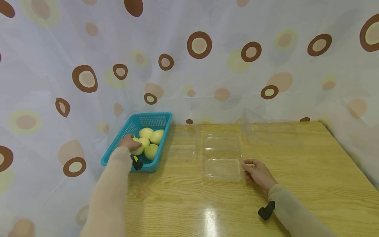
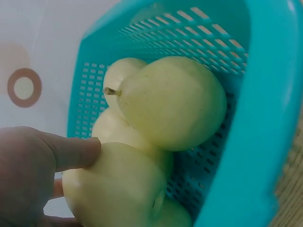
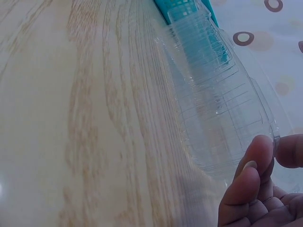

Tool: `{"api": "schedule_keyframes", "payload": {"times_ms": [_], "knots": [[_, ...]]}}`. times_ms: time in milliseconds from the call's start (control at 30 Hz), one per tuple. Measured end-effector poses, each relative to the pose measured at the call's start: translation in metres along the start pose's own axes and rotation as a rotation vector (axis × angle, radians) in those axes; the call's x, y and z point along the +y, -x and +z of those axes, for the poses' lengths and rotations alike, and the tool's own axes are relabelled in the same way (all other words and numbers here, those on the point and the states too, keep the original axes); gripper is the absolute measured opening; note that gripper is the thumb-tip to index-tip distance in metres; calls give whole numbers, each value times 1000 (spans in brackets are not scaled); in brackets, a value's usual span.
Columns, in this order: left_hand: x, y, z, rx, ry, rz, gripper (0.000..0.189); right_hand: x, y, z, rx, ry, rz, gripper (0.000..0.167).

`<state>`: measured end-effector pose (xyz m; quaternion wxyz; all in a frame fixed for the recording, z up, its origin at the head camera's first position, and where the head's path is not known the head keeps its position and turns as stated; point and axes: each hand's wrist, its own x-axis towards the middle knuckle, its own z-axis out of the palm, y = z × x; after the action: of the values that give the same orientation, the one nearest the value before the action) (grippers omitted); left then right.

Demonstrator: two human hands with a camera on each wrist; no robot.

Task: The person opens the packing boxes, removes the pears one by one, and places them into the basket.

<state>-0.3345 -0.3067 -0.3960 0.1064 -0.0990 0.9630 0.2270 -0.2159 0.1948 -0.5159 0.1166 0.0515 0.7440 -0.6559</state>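
In the blue perforated basket (image 1: 165,138), several pale yellow-green pears (image 2: 175,101) lie heaped together. My left hand (image 1: 129,143) reaches in over the basket's left side and grips the nearest pear (image 2: 113,187), with thumb on top and other fingers around its side. A clear plastic container (image 1: 222,168) with two sections lies on the table to the right of the basket. At its right edge, my right hand (image 1: 259,174) pinches the thin rim between thumb and finger; the other fingers are curled below.
More clear plastic pieces rest on the wooden table (image 1: 177,200): a container (image 1: 183,149) beside the basket and another (image 1: 285,135) at the back right. A curtain (image 1: 219,72) with a brown ring pattern hangs behind the table and along its left side.
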Motion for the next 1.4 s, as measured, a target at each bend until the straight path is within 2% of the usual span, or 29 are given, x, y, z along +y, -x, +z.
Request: {"api": "schedule_keyframes", "payload": {"times_ms": [267, 433, 600, 800, 933, 1067, 1200, 1300, 1400], "knots": [[-7, -2, 5, -19, -43, 0, 73, -4, 1, 1, -6, -9, 0, 47], [-6, 3, 8, -31, -108, -1, 66, -3, 0, 2, -9, -6, 2, 47], [-4, 7, 9, -37, -123, 0, 63, -2, -1, 2, -6, 1, 1, 46], [1, 8, 4, -53, -136, 28, 65, 0, -2, 2, -7, 2, -2, 45], [9, 8, 3, -23, -152, 76, 69, 1, -2, 2, -12, -2, 3, 45], [25, 10, 5, 40, -149, 155, 67, 0, 0, 2, -13, -1, 5, 45], [55, 23, 9, 76, -112, 264, 63, -3, 3, 2, -10, 14, 6, 47], [82, 37, 16, 62, -42, 361, 59, -5, 5, 2, 5, 38, 14, 49], [106, 51, 29, 36, 2, 460, 56, -5, 6, 1, 29, 83, 5, 56]]}}
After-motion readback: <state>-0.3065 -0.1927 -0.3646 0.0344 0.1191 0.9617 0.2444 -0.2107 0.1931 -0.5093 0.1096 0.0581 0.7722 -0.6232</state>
